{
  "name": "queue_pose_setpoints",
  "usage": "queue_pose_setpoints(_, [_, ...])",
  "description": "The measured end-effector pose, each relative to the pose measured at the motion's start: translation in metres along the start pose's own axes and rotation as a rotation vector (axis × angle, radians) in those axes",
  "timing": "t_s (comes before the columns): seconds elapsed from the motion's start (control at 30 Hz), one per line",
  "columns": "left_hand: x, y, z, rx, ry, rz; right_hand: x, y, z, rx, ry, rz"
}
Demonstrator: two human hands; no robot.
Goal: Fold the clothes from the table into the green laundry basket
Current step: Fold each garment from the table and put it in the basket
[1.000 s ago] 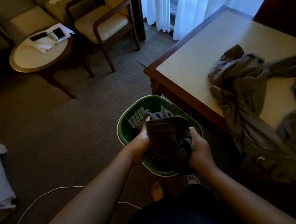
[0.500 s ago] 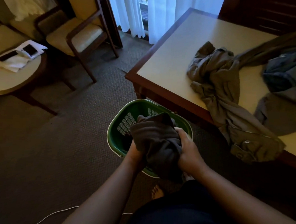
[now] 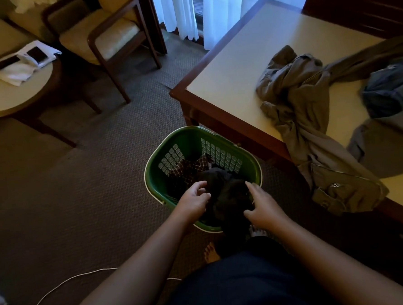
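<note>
The green laundry basket (image 3: pixel 190 139) stands on the carpet by the table corner. Inside it lie a checked garment (image 3: pixel 187 168) and a dark folded cloth (image 3: pixel 226 188). My left hand (image 3: pixel 194 200) hovers over the basket's near rim with loosely curled fingers holding nothing. My right hand (image 3: pixel 260 205) hangs beside the dark cloth, fingers spread and empty. On the table (image 3: pixel 232 63) an olive-grey crumpled garment (image 3: pixel 297 113) drapes over the front edge. A blue garment (image 3: pixel 390 93) and a grey one (image 3: pixel 389 150) lie at the right.
A wooden armchair (image 3: pixel 108 35) and a round side table (image 3: pixel 15 93) with phones on white cloth stand at the back left. A white cable (image 3: pixel 62 283) runs across the carpet. White curtains (image 3: pixel 210 8) hang behind. My bare feet (image 3: pixel 211 253) are just before the basket.
Both hands have let go of the dark folded cloth, which now lies in the basket. The hands have opened and drawn apart above it.
</note>
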State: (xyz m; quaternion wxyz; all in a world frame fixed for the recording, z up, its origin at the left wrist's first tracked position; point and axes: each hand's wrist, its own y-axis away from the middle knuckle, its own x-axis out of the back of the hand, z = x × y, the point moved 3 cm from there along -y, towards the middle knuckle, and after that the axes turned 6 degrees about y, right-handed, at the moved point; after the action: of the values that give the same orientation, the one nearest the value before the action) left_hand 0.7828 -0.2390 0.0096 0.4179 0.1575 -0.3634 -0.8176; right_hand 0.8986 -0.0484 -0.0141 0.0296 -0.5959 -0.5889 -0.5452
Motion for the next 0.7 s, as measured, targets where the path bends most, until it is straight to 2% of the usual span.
queue_pose_setpoints(0.13, [-0.005,-0.007,-0.006,0.022,-0.051,0.014,-0.011,-0.007,-0.006,0.021,0.007,-0.020])
queue_pose_setpoints(0.27, [-0.017,-0.016,-0.014,0.056,-0.120,0.026,-0.028,-0.022,-0.003,-0.056,-0.027,-0.055])
queue_pose_setpoints(0.37, [-0.026,-0.025,-0.031,0.106,-0.170,0.023,-0.057,-0.039,0.013,-0.212,-0.101,-0.151])
queue_pose_setpoints(0.47, [-0.032,-0.034,-0.053,0.170,-0.222,0.011,-0.142,-0.094,0.100,-0.553,-0.340,-0.190])
queue_pose_setpoints(0.53, [-0.032,-0.038,-0.065,0.202,-0.238,0.022,-0.186,-0.107,0.128,-0.656,-0.536,-0.271])
queue_pose_setpoints(0.6, [-0.031,-0.040,-0.075,0.225,-0.226,0.039,-0.195,-0.102,0.117,-0.660,-0.689,-0.310])
queue_pose_setpoints(0.7, [-0.027,-0.043,-0.088,0.254,-0.211,0.046,-0.159,-0.080,0.069,-0.701,-0.598,-0.273])
